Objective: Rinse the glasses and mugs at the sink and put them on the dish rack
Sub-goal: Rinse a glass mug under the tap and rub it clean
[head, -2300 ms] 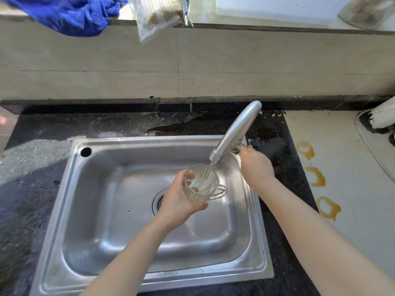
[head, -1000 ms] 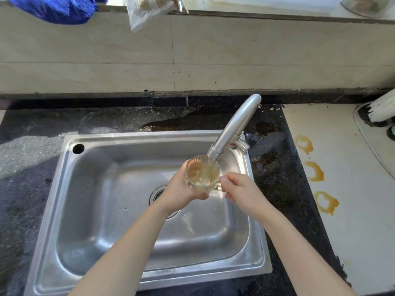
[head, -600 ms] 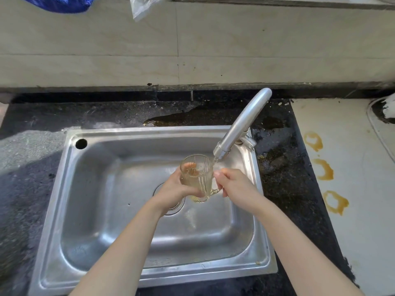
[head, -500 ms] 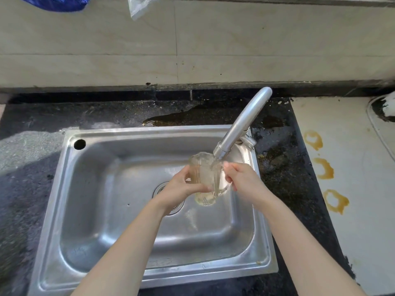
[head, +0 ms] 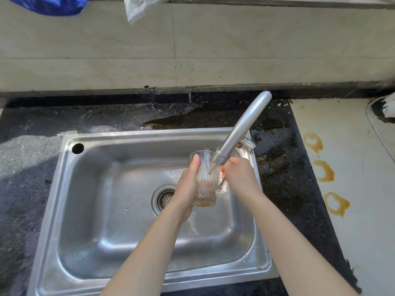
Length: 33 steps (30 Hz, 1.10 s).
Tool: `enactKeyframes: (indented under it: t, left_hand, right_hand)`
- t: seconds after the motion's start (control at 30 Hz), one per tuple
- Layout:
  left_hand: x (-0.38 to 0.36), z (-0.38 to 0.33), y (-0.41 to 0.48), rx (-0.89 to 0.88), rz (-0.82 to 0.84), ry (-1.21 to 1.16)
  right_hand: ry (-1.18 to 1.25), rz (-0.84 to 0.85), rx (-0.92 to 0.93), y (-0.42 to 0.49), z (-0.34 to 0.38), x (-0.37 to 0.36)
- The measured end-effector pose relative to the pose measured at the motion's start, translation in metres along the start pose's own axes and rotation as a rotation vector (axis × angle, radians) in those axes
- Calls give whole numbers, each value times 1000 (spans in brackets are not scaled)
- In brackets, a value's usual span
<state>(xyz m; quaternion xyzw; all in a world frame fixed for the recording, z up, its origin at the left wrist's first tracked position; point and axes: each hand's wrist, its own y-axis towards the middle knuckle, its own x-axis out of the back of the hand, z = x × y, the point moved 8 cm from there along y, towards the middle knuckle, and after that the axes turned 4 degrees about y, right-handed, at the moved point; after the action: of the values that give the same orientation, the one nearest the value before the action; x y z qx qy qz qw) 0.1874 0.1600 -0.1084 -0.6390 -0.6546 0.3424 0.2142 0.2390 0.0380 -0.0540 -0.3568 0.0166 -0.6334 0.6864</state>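
Under the silver metal tap (head: 241, 129), mid-frame, the clear glass mug (head: 204, 182) is gripped by the left hand (head: 188, 189) and pinched by the right hand (head: 239, 178); wet, slippery and breakable, it is best held by its handle (head: 222, 185).

I see the glass mug (head: 204, 180) between the left hand (head: 188, 186) and right hand (head: 239, 178), over the sink (head: 106, 189), under the faucet (head: 239, 129) rising behind them. The drain (head: 164, 198) lies just left of the left hand.

Left hand (head: 188, 186) grips the mug (head: 206, 190), thumb toward 12 o'clock. Right hand (head: 240, 178), fingers curled, holds its 3 o'clock side.
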Motion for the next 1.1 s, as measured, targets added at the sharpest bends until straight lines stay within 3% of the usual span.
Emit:
enactKeyframes:
  t: [0.07, 0.17, 0.33, 0.47, 0.6, 0.7, 0.83, 0.97, 1.1]
  left_hand:
    - [-4, 0, -1, 22, 12, -86]
    - [2, -2, -1, -64, -42, -72]
    - [-6, -38, -17, -305, -147, 336]
    - [-11, -50, -4, -160, -167, 556]
    - [-26, -64, 7, -164, 6, 500]
    - [-29, -66, 4, -72, 78, 307]
    - [-22, -60, -1, -138, 82, 171]
    - [4, -57, 3, -125, -142, 122]
    - [25, -44, 2, -3, -298, 43]
  right_hand:
    - [-176, -53, 74, 0, 7, 3]
    - [-134, -19, -3, 9, -1, 1]
    - [19, -27, -99, 9, -10, 2]
    - [-8, -70, -75, -1, -8, 14]
    - [27, -101, -33, -9, 1, 27]
    - [95, -91, -66, -11, 1, 27]
    - [383, -2, -316, -1, -22, 17]
    - [641, 241, -514, 5, -39, -17]
    - [609, 320, -536, 8, -34, -29]
